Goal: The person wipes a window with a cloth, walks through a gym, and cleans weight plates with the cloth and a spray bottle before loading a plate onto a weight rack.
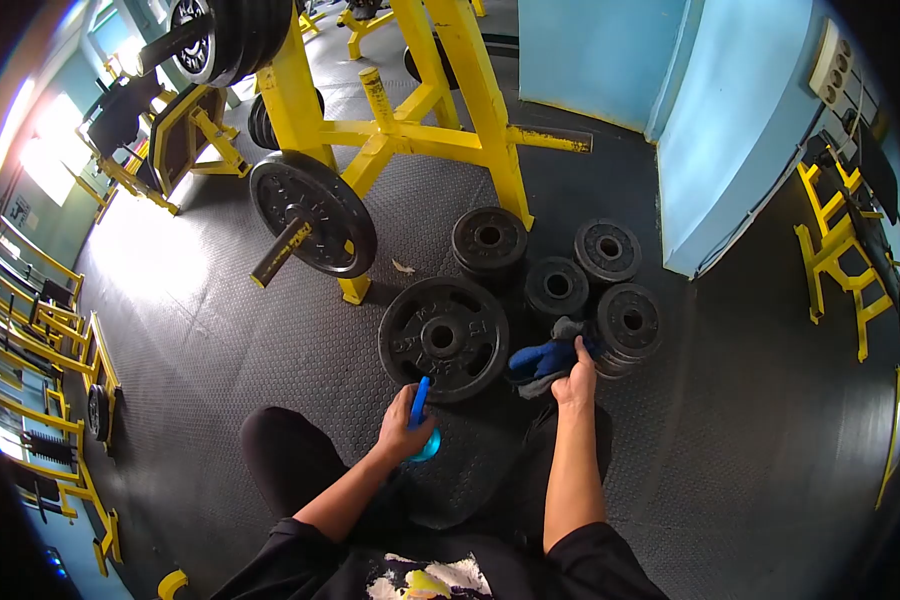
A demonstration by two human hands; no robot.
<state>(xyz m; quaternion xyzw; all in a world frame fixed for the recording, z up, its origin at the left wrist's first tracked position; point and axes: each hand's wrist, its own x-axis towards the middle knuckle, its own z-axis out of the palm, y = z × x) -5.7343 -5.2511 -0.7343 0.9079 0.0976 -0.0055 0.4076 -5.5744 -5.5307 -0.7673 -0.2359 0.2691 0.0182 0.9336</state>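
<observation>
My left hand [404,426] is wrapped round a spray bottle [428,446] with a blue top and light blue lower part; the palm hides its middle. In my right hand [576,384] is a bunched blue and grey cloth [542,360], held with the thumb along its edge. Just beyond both hands a large black weight plate [398,335] lies flat on the floor. Past the cloth stand smaller black plates: a stack at the right [630,345], a small plate [540,288] in the middle, another plate [610,265] behind, and a left stack [490,250].
A yellow weight rack [370,150] stands ahead, with a plate [315,215] hung on its peg [282,255] and more above. A blue wall corner [715,150] rises at the right. Yellow gym machines [840,245] line both sides. The floor [200,340] is dark textured rubber.
</observation>
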